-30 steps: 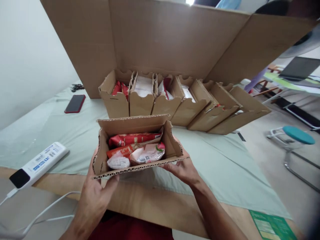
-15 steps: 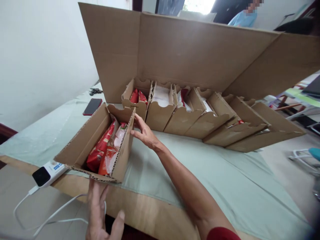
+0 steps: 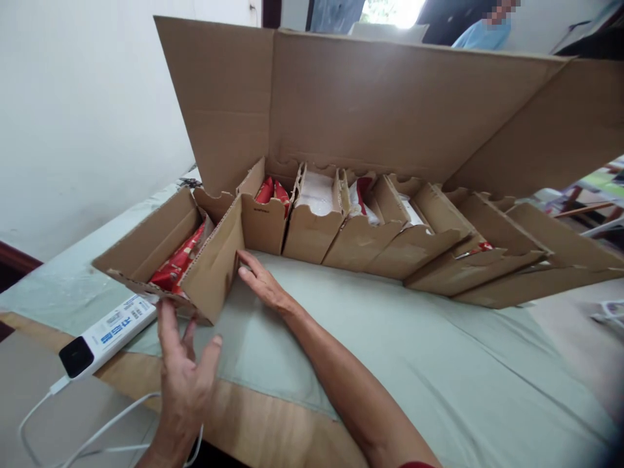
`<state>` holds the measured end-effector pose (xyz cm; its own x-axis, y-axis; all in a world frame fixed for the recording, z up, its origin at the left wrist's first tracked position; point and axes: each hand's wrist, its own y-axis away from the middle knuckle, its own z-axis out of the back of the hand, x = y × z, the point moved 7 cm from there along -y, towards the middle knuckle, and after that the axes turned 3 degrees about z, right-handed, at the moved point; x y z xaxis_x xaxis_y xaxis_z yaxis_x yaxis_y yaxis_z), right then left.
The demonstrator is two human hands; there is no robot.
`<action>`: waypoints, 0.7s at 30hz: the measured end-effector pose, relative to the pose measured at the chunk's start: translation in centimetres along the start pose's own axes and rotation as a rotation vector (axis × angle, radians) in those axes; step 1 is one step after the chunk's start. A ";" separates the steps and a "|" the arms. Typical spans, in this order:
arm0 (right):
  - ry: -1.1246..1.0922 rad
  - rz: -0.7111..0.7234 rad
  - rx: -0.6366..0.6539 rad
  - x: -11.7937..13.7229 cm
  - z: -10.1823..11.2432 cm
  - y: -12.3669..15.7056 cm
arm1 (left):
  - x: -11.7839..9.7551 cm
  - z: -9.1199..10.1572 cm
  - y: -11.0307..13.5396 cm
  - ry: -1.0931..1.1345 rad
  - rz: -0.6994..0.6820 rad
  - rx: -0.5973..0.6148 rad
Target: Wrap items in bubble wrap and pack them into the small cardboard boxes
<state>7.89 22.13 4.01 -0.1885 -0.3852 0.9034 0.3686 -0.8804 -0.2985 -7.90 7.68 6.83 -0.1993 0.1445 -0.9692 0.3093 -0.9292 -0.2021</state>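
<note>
A narrow open-topped cardboard box (image 3: 219, 260) stands at the left of the table, angled towards the row of similar boxes. Inside it lie red packets (image 3: 181, 265), partly hidden by its near side wall. My left hand (image 3: 182, 370) is at the box's near end, fingertips against the lower edge and thumb held apart. Against the right side wall, near the far end, rest the fingertips of my right hand (image 3: 262, 279), which is open. Neither hand is wrapped round the box.
Several cardboard boxes (image 3: 312, 227) with packets stand in a row before a tall folded cardboard panel (image 3: 361, 104). A white power bank (image 3: 114, 328) with a white cable lies left of my left hand. Behind the panel is a person in a light blue top (image 3: 482, 36).
The box with the red packets has moved away and to the left, nearer the row's left end. Both hands have moved with it. A phone seen beside it earlier is now hidden.
</note>
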 end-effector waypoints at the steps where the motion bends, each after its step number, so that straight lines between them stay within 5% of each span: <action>1: -0.007 -0.005 0.018 -0.3 -0.2 0.2 | 0.0 0.0 -0.6 0.005 0.008 -0.015; 11: 0.053 -0.008 -0.037 0.7 -1.8 -1.7 | 1.3 -1.0 1.0 -0.014 0.041 0.034; 21: 0.105 -0.016 -0.108 -0.3 -3.5 -0.4 | -0.2 -2.5 -7.0 0.040 0.122 0.079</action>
<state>4.57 21.65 2.74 -0.2895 -0.3927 0.8729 0.2655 -0.9091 -0.3209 -7.71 14.96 8.05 -0.1266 0.0409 -0.9911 0.2543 -0.9644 -0.0723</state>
